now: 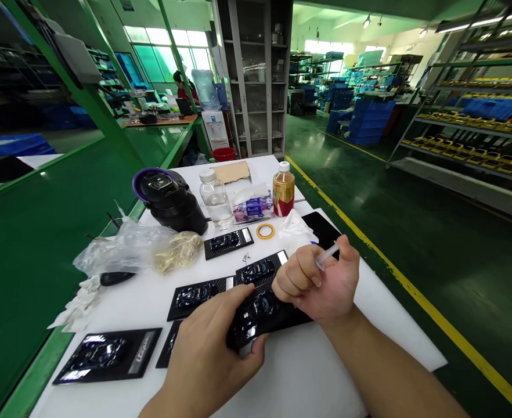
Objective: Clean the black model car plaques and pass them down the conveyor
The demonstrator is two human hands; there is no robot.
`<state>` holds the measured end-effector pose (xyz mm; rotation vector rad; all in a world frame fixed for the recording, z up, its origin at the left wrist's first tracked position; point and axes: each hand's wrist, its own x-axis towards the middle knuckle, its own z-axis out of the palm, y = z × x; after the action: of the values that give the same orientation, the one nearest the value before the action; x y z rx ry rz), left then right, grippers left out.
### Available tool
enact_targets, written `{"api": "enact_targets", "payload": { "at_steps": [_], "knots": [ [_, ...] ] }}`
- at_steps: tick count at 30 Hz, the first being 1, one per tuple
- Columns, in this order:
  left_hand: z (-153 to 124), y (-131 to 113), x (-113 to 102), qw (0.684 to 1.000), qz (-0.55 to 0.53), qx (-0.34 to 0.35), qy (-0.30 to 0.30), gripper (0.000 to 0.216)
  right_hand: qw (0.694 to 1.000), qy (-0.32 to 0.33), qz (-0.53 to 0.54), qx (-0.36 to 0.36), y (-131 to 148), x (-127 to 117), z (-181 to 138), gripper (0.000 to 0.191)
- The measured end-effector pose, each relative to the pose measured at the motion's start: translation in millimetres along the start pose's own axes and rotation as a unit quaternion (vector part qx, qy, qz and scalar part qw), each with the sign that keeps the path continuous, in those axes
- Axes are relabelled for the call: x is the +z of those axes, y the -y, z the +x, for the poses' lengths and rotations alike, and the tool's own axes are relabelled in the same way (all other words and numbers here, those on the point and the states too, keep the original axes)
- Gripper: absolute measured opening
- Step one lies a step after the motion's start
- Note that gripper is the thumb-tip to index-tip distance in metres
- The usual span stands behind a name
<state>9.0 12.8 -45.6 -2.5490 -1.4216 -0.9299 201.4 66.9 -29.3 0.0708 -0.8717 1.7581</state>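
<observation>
My left hand (212,342) grips the near left edge of a black plaque (256,313) with a glossy raised car shape, holding it tilted above the white table. In my right hand (323,284) is a clear syringe (327,255), its thumb on the plunger end and the fingers wrapped around the barrel. The syringe's tip is hidden behind my fingers, over the plaque. Just behind lies another plaque (256,270) with a silver label. More such plaques lie around: one at the middle left (195,297), one farther back (229,242) and one at the front left (108,355).
On the white table (299,371) stand a black machine with a purple rim (169,197), a clear bottle (216,203) and a drink bottle (284,191). A tissue pack (253,208), yellow tape roll (265,231), crumpled tissue (297,227) and plastic bags (125,244) lie nearby.
</observation>
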Motion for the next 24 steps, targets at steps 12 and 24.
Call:
{"api": "enact_targets", "payload": {
  "at_steps": [12,24],
  "knots": [
    [1,-1,-1,1.0,0.004,0.006,-0.008,0.054,1.0,-0.026,-0.015,0.008,0,1,0,0.066],
    [-1,3,3,0.999,0.016,-0.013,0.037,0.062,0.948,0.075,-0.304,0.055,8,-2,-9,0.058]
  ]
}}
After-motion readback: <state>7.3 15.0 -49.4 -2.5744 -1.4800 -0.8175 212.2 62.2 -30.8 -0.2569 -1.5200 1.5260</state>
